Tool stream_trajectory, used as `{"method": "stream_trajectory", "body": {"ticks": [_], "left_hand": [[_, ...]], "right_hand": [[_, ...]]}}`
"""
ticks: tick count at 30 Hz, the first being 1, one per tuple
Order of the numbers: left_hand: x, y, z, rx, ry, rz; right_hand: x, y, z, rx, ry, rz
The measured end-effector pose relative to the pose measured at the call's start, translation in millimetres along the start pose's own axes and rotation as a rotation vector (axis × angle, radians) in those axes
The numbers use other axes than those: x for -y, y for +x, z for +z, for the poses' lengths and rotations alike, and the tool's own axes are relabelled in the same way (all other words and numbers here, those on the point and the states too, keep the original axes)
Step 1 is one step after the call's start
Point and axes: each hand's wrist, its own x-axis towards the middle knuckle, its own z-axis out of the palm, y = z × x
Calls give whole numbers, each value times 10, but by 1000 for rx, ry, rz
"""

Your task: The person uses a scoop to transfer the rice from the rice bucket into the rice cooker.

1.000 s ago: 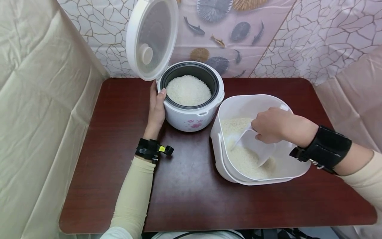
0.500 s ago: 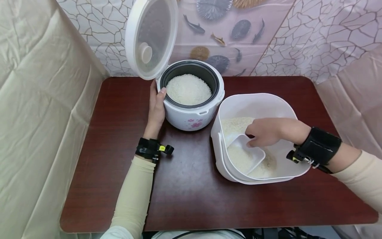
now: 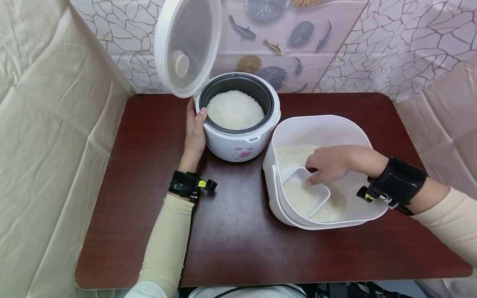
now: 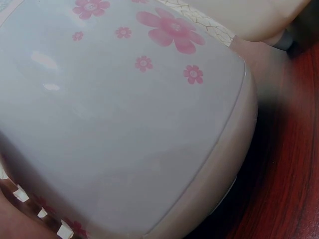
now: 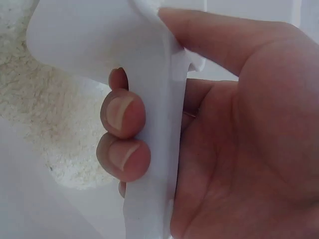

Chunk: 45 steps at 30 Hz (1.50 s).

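- Scooping is the step in hand: your right hand (image 3: 329, 164) is down inside the white tub (image 3: 357, 207), fingers (image 5: 122, 112) clamped on the white scoop (image 3: 307, 190), which lies low in the loose rice (image 3: 294, 155) with grains already in its bowl.
- Your left hand (image 3: 195, 134) rests against the side of the rice cooker (image 3: 242, 145), fingers wrapped round its wall; the lid (image 3: 186, 45) stands open and the pot holds rice to a fair level.
- Next, I judge, you need a level lift: raise the scoop clear of the tub rim, carry it left over the dark surface (image 3: 231, 231) without tilting, and tip only once it is above the pot.
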Motion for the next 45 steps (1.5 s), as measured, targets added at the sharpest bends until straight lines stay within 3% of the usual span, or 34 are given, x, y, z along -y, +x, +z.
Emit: {"method": "stream_trajectory", "body": {"ticks": [7, 16, 23, 31, 45], "left_hand": [[12, 16, -8, -10, 7, 12], [-7, 1, -1, 5, -2, -9], [-8, -2, -3, 4, -3, -10], [10, 7, -10, 1, 5, -11], [-10, -7, -6, 6, 6, -20]], "right_hand": [[12, 6, -14, -26, -2, -4], [-20, -17, 21, -128, -20, 0], [13, -74, -17, -152, -25, 33], [44, -192, -116, -208, -49, 10], [127, -386, -252, -205, -64, 35]]}}
